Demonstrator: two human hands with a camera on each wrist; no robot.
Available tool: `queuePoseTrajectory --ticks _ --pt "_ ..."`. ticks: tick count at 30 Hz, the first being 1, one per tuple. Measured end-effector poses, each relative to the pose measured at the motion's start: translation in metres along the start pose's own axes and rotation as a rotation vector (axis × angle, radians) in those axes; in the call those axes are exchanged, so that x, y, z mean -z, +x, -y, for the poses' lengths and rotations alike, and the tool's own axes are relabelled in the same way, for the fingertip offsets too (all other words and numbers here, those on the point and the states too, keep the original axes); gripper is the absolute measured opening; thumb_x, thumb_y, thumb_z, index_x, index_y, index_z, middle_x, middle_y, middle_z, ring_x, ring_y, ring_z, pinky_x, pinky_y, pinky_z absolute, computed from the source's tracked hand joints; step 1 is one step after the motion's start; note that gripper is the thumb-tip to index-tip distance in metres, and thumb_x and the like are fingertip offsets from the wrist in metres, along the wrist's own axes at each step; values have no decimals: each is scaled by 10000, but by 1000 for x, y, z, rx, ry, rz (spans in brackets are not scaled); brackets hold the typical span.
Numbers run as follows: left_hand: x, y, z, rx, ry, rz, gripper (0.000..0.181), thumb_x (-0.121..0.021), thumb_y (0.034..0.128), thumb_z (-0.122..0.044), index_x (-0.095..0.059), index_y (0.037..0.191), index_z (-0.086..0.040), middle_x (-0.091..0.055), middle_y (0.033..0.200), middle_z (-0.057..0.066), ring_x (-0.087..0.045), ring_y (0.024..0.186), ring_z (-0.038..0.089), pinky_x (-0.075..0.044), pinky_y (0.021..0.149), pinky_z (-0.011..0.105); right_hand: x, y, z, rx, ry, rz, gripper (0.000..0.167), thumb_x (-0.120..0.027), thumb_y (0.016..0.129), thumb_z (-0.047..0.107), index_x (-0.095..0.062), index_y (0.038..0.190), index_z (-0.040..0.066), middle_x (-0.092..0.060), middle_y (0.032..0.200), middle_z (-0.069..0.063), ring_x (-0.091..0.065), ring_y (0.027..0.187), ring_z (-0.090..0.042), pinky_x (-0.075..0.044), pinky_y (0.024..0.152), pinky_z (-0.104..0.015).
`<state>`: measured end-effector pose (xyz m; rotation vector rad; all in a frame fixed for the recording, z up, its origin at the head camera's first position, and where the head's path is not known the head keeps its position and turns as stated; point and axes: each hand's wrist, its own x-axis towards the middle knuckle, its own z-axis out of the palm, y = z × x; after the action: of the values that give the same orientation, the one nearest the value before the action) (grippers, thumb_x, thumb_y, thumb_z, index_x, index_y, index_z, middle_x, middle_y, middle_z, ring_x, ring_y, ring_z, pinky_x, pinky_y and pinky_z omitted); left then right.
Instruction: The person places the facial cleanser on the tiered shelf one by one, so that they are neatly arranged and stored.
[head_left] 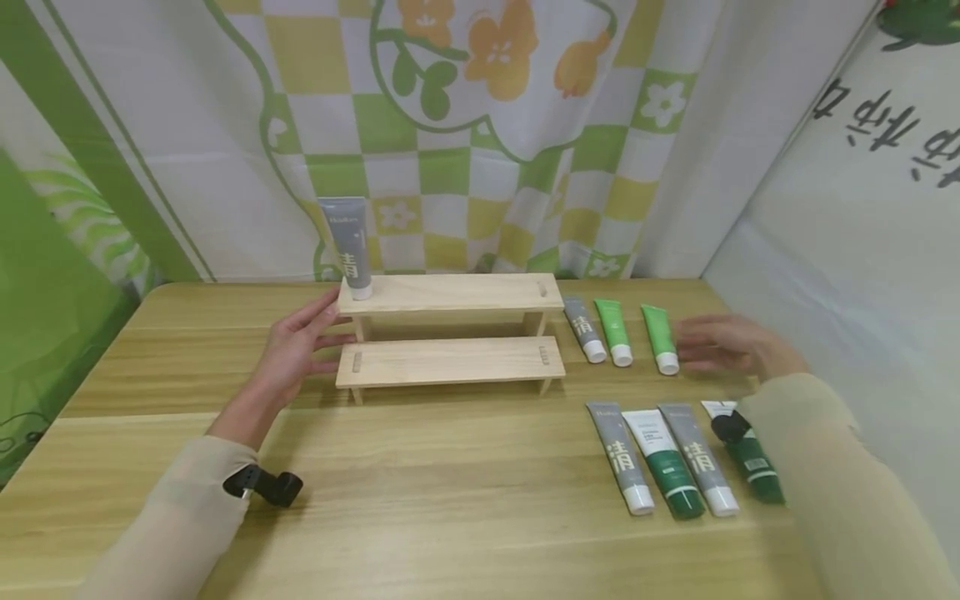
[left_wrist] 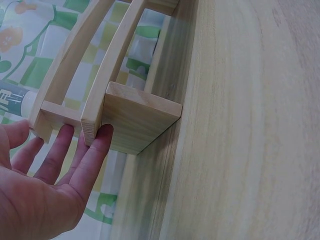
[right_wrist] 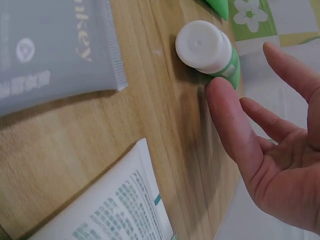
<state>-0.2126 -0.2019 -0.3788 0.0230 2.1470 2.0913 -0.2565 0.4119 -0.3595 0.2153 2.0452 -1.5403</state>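
Observation:
My left hand (head_left: 288, 343) rests its fingertips against the left end of a two-tier wooden shelf (head_left: 450, 364); in the left wrist view its fingers (left_wrist: 92, 162) are extended along the board ends. A grey tube (head_left: 349, 246) stands on its white cap at the left of the upper tier. On the right, my right hand (head_left: 731, 343) is beside a small green tube (head_left: 659, 335) lying on the table. The right wrist view shows its fingers spread and nothing held, one fingertip close to that tube's white cap (right_wrist: 202, 46); whether they touch is unclear.
Another green tube (head_left: 614, 332) and a grey tube (head_left: 583, 327) lie right of the shelf. Nearer lie two larger grey tubes (head_left: 620, 454) and a white-and-green tube (head_left: 663, 462); another green tube (head_left: 753, 458) is partly behind the right sleeve. A patterned curtain (head_left: 465, 150) hangs behind.

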Motion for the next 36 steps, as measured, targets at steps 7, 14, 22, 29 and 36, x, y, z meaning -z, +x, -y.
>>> queuePoseTrajectory --ticks 7,14,22,29,36 --pt "-3 1 -1 -8 11 -8 579 -513 1040 -467 -361 1570 -291 -509 1406 147 -600 1212 326 -598 837 423 -8 9 1 -40 -27 -70 789 -596 1033 175 -73 1552 -105 -639 1054 -35 -659 945 -162 -549 965 -387" --pt "-3 0 -2 -17 23 -9 551 -490 1056 -442 -350 1573 -313 -509 1392 143 -623 1172 300 -601 827 434 -17 11 6 -68 -101 -120 836 -631 1012 179 -64 1535 -143 -633 1020 -34 -659 901 -145 -575 915 -356" --pt "-3 0 -1 -28 36 -12 541 -462 1075 -405 -320 1586 -295 -479 1436 204 -663 1090 214 -600 829 456 -22 14 9 -97 -102 -153 865 -663 991 159 -61 1522 -166 -633 988 -42 -664 868 -131 -583 894 -337" --pt "-3 0 -2 -29 49 -20 520 -451 1082 -390 -325 1581 -315 -460 1450 205 -630 1164 307 -603 820 447 -23 17 9 -98 -105 -165 824 -681 974 145 -137 1511 -162 -647 916 -17 -670 835 -133 -590 876 -337" --pt "-2 1 -2 -33 53 -16 536 -454 1080 -402 -318 1586 -293 -466 1452 207 -602 1198 359 -610 798 420 -23 19 10 -112 -102 -182 821 -678 973 132 -132 1510 -165 -647 901 -16 -672 810 -126 -592 869 -334"
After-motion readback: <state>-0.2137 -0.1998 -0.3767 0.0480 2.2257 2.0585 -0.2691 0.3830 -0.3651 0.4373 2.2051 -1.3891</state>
